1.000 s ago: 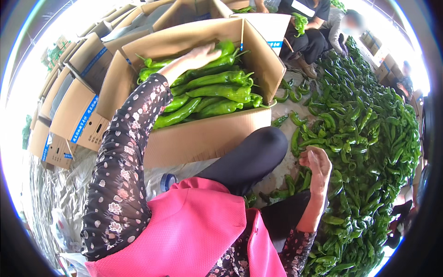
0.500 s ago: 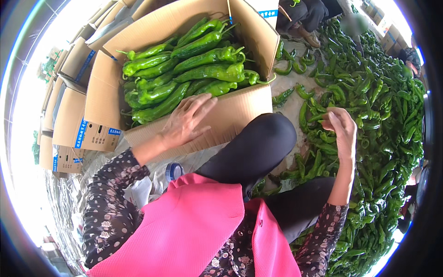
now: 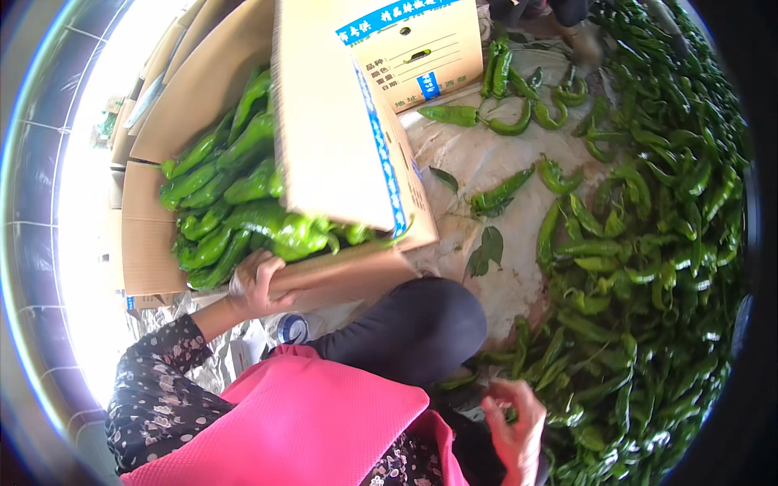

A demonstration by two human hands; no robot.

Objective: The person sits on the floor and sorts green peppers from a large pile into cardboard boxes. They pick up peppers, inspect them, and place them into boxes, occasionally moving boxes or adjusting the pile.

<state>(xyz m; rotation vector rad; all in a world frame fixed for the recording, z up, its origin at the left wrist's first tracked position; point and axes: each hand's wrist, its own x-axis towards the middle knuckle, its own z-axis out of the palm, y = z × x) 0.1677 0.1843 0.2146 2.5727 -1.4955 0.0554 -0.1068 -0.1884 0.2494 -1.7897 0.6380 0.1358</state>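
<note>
An open cardboard box holds long green peppers laid in rows, with a tall flap standing over their right part. My left hand is closed over the box's near rim, fingers curled onto the cardboard. At lower right, beside my bent knee, my right hand has its fingers curled; what lies inside them, if anything, I cannot make out. Loose peppers surround it on that side.
A big pepper heap covers the right. Scattered peppers lie on a pale sheet. Another printed box is behind mine. Another person's foot is at the top. A round blue-and-white object lies by my leg.
My left hand has come from among the peppers to the near rim. The box looks turned, its flap now over the peppers. My right hand is lower, and the view has shifted.
</note>
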